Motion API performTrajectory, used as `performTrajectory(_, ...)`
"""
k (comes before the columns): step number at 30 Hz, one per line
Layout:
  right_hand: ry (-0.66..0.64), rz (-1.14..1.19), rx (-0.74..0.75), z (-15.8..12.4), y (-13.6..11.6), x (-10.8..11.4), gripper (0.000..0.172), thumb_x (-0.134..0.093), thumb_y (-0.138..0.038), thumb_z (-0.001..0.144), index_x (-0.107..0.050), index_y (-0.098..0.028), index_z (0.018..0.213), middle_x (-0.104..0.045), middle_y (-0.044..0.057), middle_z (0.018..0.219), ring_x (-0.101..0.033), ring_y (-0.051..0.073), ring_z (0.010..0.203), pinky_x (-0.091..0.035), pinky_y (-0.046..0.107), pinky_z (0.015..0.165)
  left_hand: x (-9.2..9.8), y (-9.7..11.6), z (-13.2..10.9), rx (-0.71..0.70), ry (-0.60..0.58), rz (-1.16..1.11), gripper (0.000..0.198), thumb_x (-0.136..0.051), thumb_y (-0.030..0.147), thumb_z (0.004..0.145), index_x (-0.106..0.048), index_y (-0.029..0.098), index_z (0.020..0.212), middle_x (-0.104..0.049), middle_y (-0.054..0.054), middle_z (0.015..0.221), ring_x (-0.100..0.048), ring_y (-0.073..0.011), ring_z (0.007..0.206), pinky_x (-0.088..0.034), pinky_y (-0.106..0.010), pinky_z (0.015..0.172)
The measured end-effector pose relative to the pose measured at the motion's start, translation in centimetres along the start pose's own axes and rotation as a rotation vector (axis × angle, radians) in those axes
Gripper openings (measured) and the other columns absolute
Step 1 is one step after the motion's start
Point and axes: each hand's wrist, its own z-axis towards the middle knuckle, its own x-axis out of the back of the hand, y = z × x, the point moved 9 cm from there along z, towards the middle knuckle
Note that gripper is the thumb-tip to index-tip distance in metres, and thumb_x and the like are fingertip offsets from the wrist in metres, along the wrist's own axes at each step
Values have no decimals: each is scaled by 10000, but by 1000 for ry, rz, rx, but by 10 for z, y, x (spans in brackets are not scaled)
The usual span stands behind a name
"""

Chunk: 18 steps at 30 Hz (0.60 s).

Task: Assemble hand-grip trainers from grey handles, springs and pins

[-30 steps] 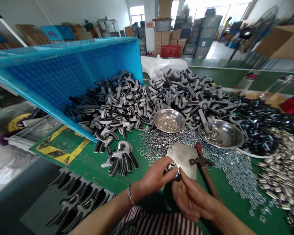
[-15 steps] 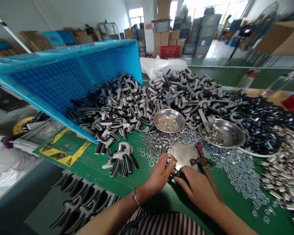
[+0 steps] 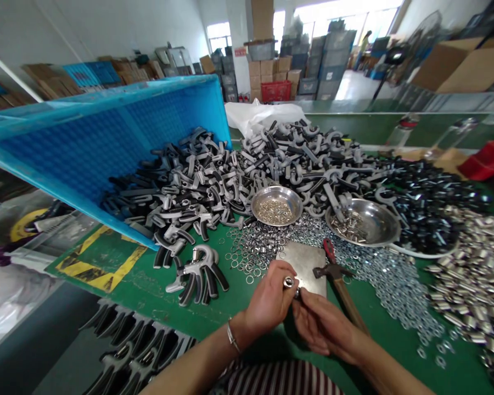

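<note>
A small metal fitting (image 3: 288,282) is pinched in the closed left grip (image 3: 267,304); whether it is held by the half-curled right grip (image 3: 323,329) cannot be told. A steel plate (image 3: 302,263) and hammer (image 3: 341,291) are seemingly kept within reach on the bench (image 3: 148,296).

Left of my left hand (image 3: 267,300), green mat (image 3: 226,312) gives me room as far as the black-and-grey spring hand grippers (image 3: 197,280). Right of my right hand (image 3: 325,329), a wooden-handled hammer (image 3: 348,306) blocks the way. Ahead lie a flat square steel plate (image 3: 302,269) and loose steel rings (image 3: 251,258), perhaps low enough to pass over.
</note>
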Motion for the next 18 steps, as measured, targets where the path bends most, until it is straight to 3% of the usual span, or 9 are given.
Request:
performTrajectory(1, 33, -83, 22, -1, -4, 4, 587, -143, -645, 976, -513, -207, 856, -516, -36, 511, -350, 106, 322, -305, 234, 358, 0, 0, 0, -1, 2, -3, 134, -423, 265, 1001, -509, 189, 933, -540, -77, 1037, -542, -179, 989, -448, -319, 921)
performTrajectory(3, 232, -359, 152, -6, -21, 22, 519, -317, -657, 948, -547, -203, 852, -629, 41, 675, -552, 153, 508, -405, 253, 471, 2, -7, 0, 56, 56, -7, 138, -402, 261, 1008, -509, 191, 955, -542, -66, 1007, -541, -176, 958, -452, -317, 901)
performTrajectory(5, 389, -492, 265, -13, -32, 32, 450, -446, -634, 919, -558, -206, 832, -655, 72, 805, -611, 185, 691, -457, 269, 587, 3, -14, -2, 112, 99, 3, 144, -381, 253, 1014, -504, 192, 969, -542, -60, 983, -536, -176, 938, -453, -323, 891)
performTrajectory(7, 319, -276, 220, -9, -20, 28, 459, -419, -639, 935, -544, -208, 836, -616, 29, 725, -548, 144, 569, -431, 246, 511, -1, -14, -2, 90, 73, 28, 139, -382, 239, 1011, -501, 190, 958, -540, -62, 978, -534, -179, 935, -455, -330, 889)
performTrajectory(10, 88, 201, 70, -2, 4, 10, 519, -348, -682, 946, -535, -201, 891, -530, -52, 574, -304, 69, 347, -283, 199, 341, -10, -5, 1, -4, -31, 49, 124, -403, 218, 996, -500, 188, 925, -540, -73, 989, -538, -179, 931, -467, -328, 879)
performTrajectory(14, 123, 228, 128, -10, -4, 18, 562, -457, -705, 895, -562, -168, 769, -565, -27, 539, -371, 52, 358, -243, 173, 353, -10, 5, 11, -35, -40, 61, 133, -389, 234, 1003, -493, 191, 932, -543, -74, 982, -541, -181, 939, -470, -334, 890)
performTrajectory(18, 32, 268, -3, -12, 6, 21, 688, -193, -727, 940, -575, -167, 815, -511, -42, 439, -292, 75, 277, -265, 204, 325, -33, 9, 30, -88, -179, 166, 146, -392, 261, 1002, -509, 179, 976, -546, -82, 1016, -551, -191, 958, -474, -342, 897)
